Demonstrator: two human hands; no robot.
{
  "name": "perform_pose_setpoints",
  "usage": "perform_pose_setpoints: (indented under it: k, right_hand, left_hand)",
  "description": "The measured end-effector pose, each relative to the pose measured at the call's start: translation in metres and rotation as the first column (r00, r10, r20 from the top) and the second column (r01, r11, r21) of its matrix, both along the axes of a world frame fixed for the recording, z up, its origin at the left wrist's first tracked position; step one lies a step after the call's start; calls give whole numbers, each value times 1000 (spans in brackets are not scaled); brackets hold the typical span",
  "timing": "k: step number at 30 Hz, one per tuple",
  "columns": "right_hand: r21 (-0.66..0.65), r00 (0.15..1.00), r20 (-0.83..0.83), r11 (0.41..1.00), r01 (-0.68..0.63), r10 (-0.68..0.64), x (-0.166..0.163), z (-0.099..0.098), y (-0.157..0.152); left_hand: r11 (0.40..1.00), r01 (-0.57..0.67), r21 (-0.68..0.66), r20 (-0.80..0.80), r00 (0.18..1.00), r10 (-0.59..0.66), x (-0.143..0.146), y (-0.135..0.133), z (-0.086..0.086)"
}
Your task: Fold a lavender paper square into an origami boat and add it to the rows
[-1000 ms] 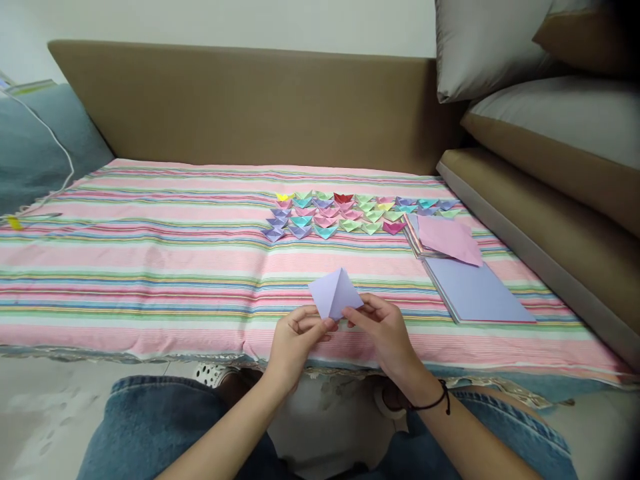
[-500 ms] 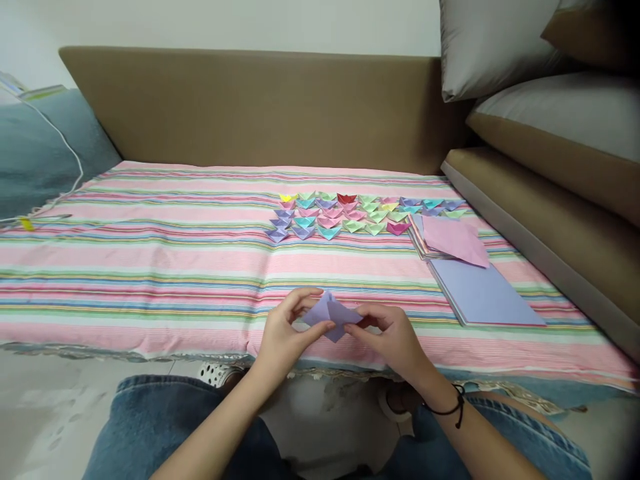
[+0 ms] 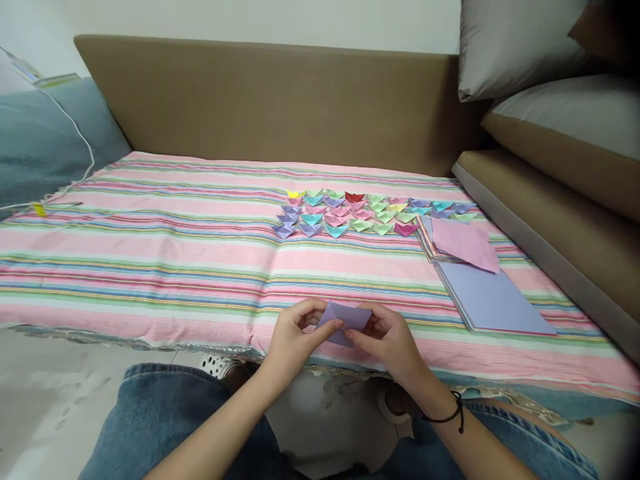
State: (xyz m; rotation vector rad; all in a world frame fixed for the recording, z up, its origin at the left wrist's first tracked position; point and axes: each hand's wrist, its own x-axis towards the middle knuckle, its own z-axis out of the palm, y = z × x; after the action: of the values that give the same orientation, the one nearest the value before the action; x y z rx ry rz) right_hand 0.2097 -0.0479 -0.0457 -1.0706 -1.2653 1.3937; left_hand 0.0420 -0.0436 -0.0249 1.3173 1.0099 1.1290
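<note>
A piece of folded purple paper (image 3: pixel 351 316) is held up between my two hands, just over the front edge of the striped cloth. My left hand (image 3: pixel 299 337) pinches its left side, with the thumb on the near face and the fingers behind. On the right side, my right hand (image 3: pixel 393 337) grips it in the same way, the two thumb tips close together. Beyond my hands, several small folded paper boats (image 3: pixel 337 212) in many colours stand in rows on the cloth.
To the right lie a stack of lilac paper sheets (image 3: pixel 495 300) and a pile topped with a pink sheet (image 3: pixel 465 243). Brown cushions (image 3: pixel 555 213) border the right side; a brown backboard (image 3: pixel 270 103) stands behind. A white cable (image 3: pixel 80 137) runs at the far left.
The purple paper has gone from a pointed diamond-like shape to a flatter, more four-sided one in my hands. The view has shifted slightly. Both hands keep their hold.
</note>
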Motion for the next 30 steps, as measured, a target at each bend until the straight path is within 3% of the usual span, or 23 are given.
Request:
perform_pose_setpoints:
  k: [6,12,18,24,30]
  right_hand:
    - [-1,1000,-14,1000,26,-26,-4,3,-4]
    - [-47,994,-105,999,16,-21,-2,3,-3]
    - [-125,993,-102,991,44,-57,2,4,0]
    - [-149,998,-38,987,53,-59,1,6,1]
    - [-145,983,-83,978,152,-165,14,14,11]
  left_hand:
    - [995,-77,60,-47,996,79,-1,-4,7]
    - [992,-65,-107,81,994,74,1,-3,2]
    - [961,145,-236,132,984,-116,2,-1,-6]
    - [952,121,-280,122,988,-90,2,-2,-4]
    - [939,69,-338,122,992,-29,-1,4,4]
